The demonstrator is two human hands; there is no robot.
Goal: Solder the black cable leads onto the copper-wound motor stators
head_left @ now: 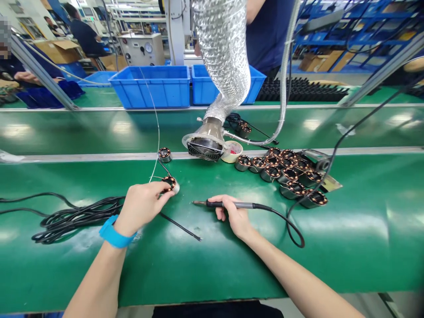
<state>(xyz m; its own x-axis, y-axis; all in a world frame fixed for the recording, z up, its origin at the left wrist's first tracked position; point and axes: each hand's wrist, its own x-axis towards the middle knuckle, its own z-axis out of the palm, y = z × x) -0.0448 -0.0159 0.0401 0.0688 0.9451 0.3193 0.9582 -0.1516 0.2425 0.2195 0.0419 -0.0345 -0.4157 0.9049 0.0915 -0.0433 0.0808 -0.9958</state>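
My left hand [145,203], with a blue wristband, has its fingers closed on a motor stator [172,183] with copper windings. A thin solder wire [158,128] hangs down to that hand from above. In my right hand [233,212] is a soldering iron [228,205], held like a pen, its tip [198,202] pointing left toward the stator and apart from it. Below the left hand, a black cable [182,227] with a stripped end lies on the green mat. Just behind stands another stator [164,154].
Coiled black cable [79,216] lies on the left. Several stators [288,172] cluster at the right beside a tape roll [232,151]. A fume extractor fan [205,148] hangs from a foil duct [225,48] over the middle. Blue bins [155,90] stand behind; people work beyond.
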